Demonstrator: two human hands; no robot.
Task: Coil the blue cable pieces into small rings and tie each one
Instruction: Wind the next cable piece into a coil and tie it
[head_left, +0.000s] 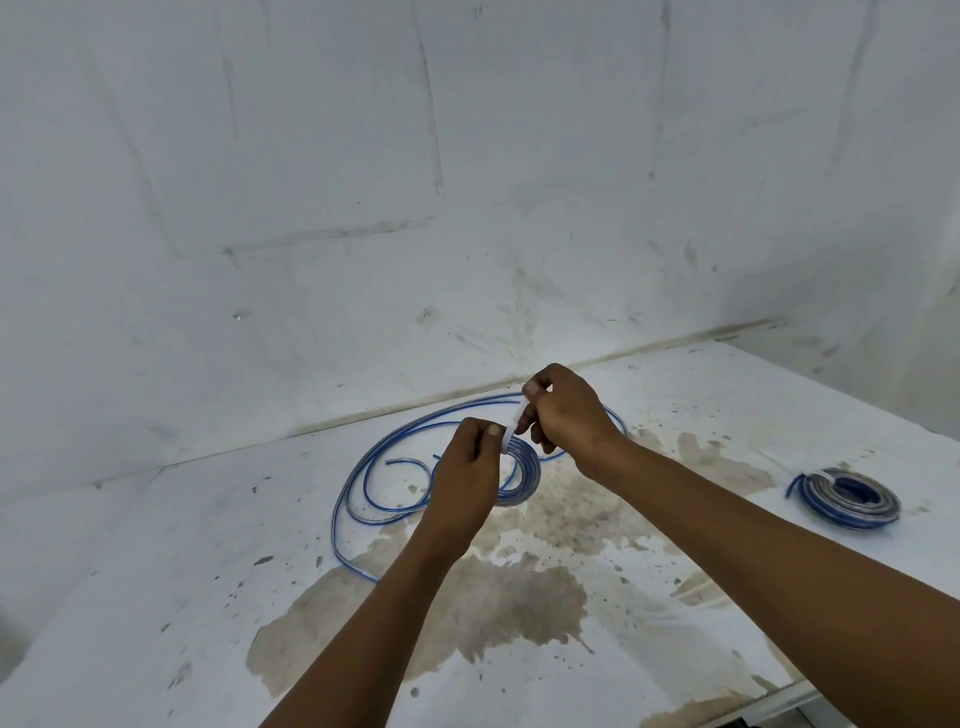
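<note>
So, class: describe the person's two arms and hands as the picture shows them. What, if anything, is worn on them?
Both forearms are bare up to the frame edge: no sleeves, gloves, watch or bracelet show. The left hand and right hand carry no visible rings. Thumbnails look short and plain.

No writing, label, brand, number or sign can be read anywhere in this view.

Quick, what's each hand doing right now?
Left hand: grips the small blue cable coil.
Right hand: pinches a white tie strip at the coil's top.
</note>
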